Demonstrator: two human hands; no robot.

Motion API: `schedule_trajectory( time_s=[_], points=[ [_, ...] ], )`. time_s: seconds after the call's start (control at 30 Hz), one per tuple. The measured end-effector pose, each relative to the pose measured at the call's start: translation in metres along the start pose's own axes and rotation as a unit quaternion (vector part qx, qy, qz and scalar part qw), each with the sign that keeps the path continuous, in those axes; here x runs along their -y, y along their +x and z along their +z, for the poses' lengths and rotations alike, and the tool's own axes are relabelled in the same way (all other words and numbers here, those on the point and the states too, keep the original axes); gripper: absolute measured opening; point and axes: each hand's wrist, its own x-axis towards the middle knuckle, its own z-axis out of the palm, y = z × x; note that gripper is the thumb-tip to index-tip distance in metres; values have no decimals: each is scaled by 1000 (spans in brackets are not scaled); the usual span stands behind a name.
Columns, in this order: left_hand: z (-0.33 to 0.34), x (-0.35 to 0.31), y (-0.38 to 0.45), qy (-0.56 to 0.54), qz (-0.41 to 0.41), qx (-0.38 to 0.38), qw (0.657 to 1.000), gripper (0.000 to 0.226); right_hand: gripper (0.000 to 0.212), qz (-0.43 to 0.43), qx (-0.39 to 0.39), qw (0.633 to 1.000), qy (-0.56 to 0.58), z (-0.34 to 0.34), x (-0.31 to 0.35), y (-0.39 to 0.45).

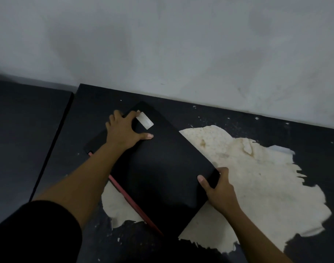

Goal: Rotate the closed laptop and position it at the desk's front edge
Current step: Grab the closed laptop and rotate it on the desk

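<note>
The laptop point(158, 168) is black and closed, lying flat on the dark desk point(97, 103) at a slant to the desk's edges. A white sticker point(144, 120) sits near its far corner, and a red strip point(135, 205) runs along its lower-left side.

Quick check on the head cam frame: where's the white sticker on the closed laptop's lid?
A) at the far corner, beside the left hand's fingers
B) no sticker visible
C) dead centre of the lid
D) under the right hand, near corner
A: the white sticker sits near the far corner of the closed laptop, right next to the left hand, while the right hand grips the opposite, right-side corner.
</note>
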Motion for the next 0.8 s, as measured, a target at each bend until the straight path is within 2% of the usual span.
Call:
schedule_trajectory(
  time_s=[0.3,0.4,0.5,0.57,0.67,0.8],
  points=[
    [17,-46,17,46,78,48,995,106,57,38,-30,999,16,2,-33,-22],
    [18,-45,15,47,89,53,994,105,59,42,8,999,-10,-5,-34,-15],
    [22,-38,-3,31,86,18,996,104,57,23,62,996,-63,-16,-31,-8],
    [30,-31,-26,24,60,-4,998,108,60,4,65,993,-103,-22,-33,-3],
    [44,-14,-75,-4,-35,-44,998,116,79,-16,68,988,-138,-28,-33,1],
    [59,7,-133,-84,-162,-55,982,121,75,-25,90,985,-143,-34,-28,2]
  ],
)
